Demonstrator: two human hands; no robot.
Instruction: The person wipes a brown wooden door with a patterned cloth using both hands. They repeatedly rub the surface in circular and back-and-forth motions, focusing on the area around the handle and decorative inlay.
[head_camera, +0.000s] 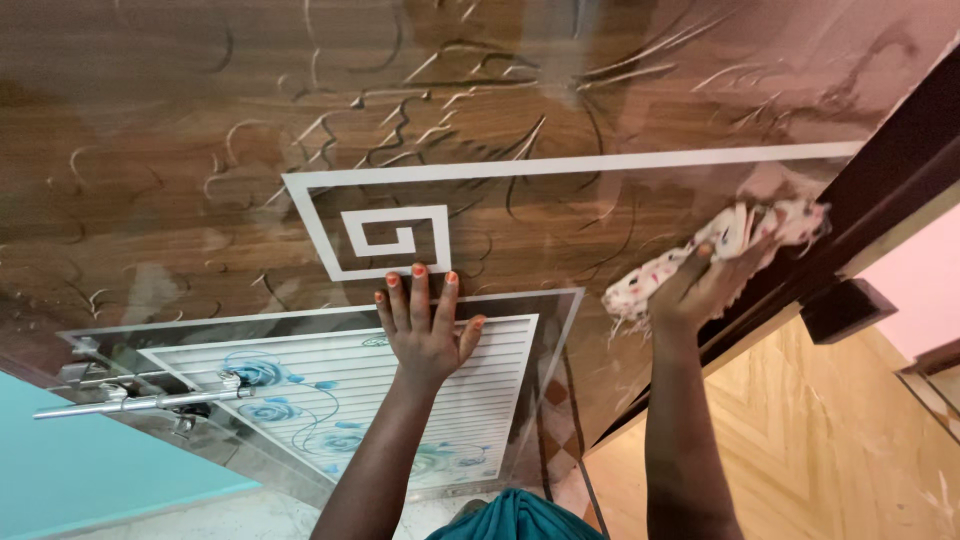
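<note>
Against the glossy brown door (200, 120), at about six o'clock: left hand (425, 325) pressed flat, fingers spread and empty, across the upper edge of the frosted glass panel with blue flowers (330, 390), seemingly as a brace. Out at three o'clock, right hand (705, 285) closed tight on a bunched white spotted cloth (745, 240), pushed against the door face just beside the dark door frame (880, 190), which hems it in on that side. Down at eight o'clock, a steel bolt latch (140, 400); between both hands, a white square-spiral inlay (390, 240).
</note>
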